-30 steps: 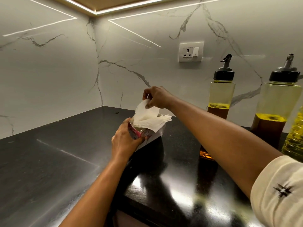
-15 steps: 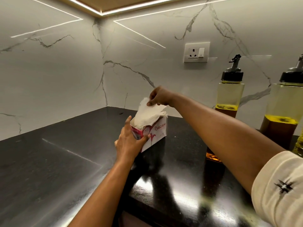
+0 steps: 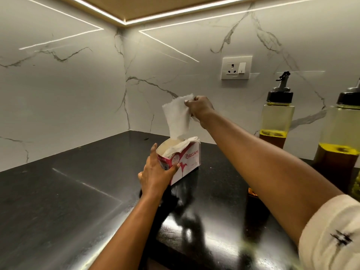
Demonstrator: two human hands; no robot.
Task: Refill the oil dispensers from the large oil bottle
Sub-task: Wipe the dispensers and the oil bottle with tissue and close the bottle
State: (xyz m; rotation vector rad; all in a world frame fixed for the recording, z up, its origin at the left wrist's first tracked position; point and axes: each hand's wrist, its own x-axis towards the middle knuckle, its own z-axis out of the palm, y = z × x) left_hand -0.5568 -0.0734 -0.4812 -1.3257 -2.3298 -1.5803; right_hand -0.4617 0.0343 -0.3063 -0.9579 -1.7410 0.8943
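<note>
A pink and white tissue box point(image 3: 187, 160) stands on the black counter point(image 3: 78, 191), and my left hand point(image 3: 155, 172) grips its near end. My right hand point(image 3: 200, 107) pinches a white tissue point(image 3: 177, 119) that is stretched up out of the box, its lower end still inside. Two clear oil dispensers with black pour caps stand to the right: the far dispenser point(image 3: 277, 117) against the wall, the nearer dispenser point(image 3: 341, 137) at the frame edge. Each holds a low level of yellow-brown oil. A sliver of the large oil bottle point(image 3: 357, 186) shows at the right edge.
White marble walls meet in a corner behind the box. A wall socket point(image 3: 236, 68) sits above the counter between the box and the dispensers. An amber patch point(image 3: 252, 191) shines on the counter below the far dispenser. The counter's front edge runs under my arms.
My right hand has risen and drawn the tissue well up out of the box. My left hand stays clamped on the box. The view has shifted left, so the large bottle is almost gone.
</note>
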